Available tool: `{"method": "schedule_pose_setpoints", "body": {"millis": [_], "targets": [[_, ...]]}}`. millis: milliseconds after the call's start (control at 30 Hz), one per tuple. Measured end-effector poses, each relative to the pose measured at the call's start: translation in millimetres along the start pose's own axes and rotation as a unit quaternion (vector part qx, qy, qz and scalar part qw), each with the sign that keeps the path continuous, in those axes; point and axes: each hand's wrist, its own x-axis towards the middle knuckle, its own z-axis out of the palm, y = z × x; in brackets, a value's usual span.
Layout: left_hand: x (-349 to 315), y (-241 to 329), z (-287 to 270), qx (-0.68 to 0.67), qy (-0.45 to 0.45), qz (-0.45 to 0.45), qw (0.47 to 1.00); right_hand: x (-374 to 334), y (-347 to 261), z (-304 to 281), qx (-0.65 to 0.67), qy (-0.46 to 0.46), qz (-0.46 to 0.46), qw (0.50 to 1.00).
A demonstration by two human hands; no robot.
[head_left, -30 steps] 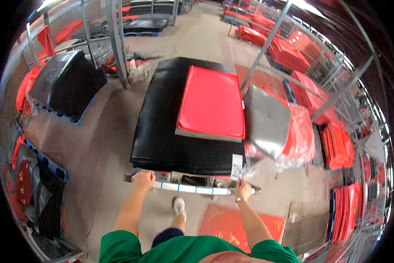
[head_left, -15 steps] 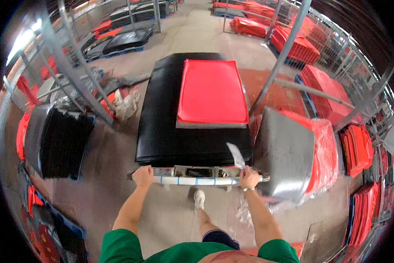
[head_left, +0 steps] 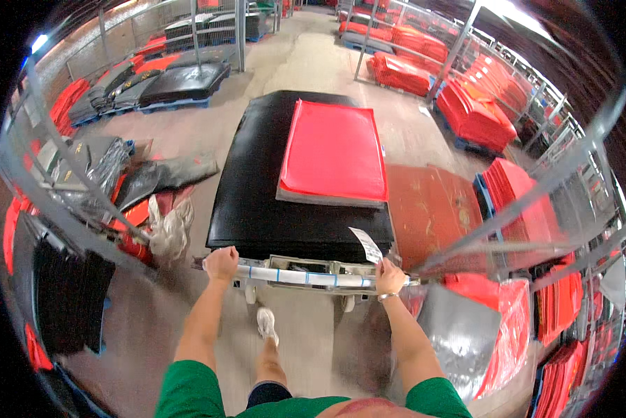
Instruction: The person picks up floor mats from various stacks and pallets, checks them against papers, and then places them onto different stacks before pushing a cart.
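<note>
My left hand (head_left: 222, 264) is wrapped round the left end of a cart's white push handle (head_left: 302, 277), which has blue bands. At the other end, my right hand (head_left: 390, 276) grips the same bar and also pinches a white printed paper slip (head_left: 366, 244) that sticks up. Beyond the handle, the cart bears a stack of large black mats (head_left: 292, 224). On top of them lies a smaller pile of red sheets (head_left: 335, 150) with a grey underside, set toward the right.
Metal posts (head_left: 459, 240) rise close on both sides. At right stand a plastic-wrapped grey-and-red stack (head_left: 459, 334) and a flat reddish-brown mat (head_left: 435, 212). Crumpled plastic (head_left: 172, 226) and a black stack (head_left: 69, 292) are at left. Ahead runs an aisle (head_left: 306, 59) between pallets of mats.
The cart and I have moved forward between the posts. The wrapped stack at right and the black stack at left now sit lower in view. Both hands keep their hold.
</note>
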Motion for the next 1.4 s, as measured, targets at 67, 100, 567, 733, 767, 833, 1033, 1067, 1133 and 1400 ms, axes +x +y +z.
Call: {"method": "schedule_pose_setpoints", "body": {"millis": [67, 100, 567, 733, 767, 833, 1033, 1067, 1133, 1400], "targets": [[68, 9, 36, -0.019, 0.036, 0.016, 0.999, 63, 8, 35, 0.013, 0.026, 0.003, 1.000], [97, 29, 51, -0.031, 0.027, 0.034, 0.999, 88, 29, 52, -0.027, 0.026, -0.001, 0.999], [506, 159, 213, 0.029, -0.123, 0.087, 0.988, 506, 104, 234, -0.078, 0.015, -0.007, 0.997], [629, 206, 262, -0.022, -0.093, 0.096, 0.991, 642, 133, 318, -0.094, -0.102, 0.067, 0.988], [649, 220, 278, -0.039, -0.086, 0.091, 0.991, 672, 139, 333, -0.119, -0.137, 0.079, 0.980], [693, 247, 305, -0.061, -0.080, 0.117, 0.988, 726, 158, 356, -0.146, -0.151, 0.085, 0.974], [848, 313, 365, -0.083, -0.041, 0.143, 0.985, 902, 191, 425, -0.161, -0.155, 0.094, 0.970], [876, 327, 375, -0.101, -0.022, 0.154, 0.983, 929, 203, 436, -0.160, -0.125, 0.073, 0.976], [922, 343, 393, -0.093, -0.054, 0.138, 0.985, 972, 226, 477, -0.141, -0.104, 0.048, 0.983], [1145, 377, 472, -0.055, -0.053, 0.130, 0.989, 1188, 236, 589, -0.109, -0.091, 0.102, 0.985]]}}
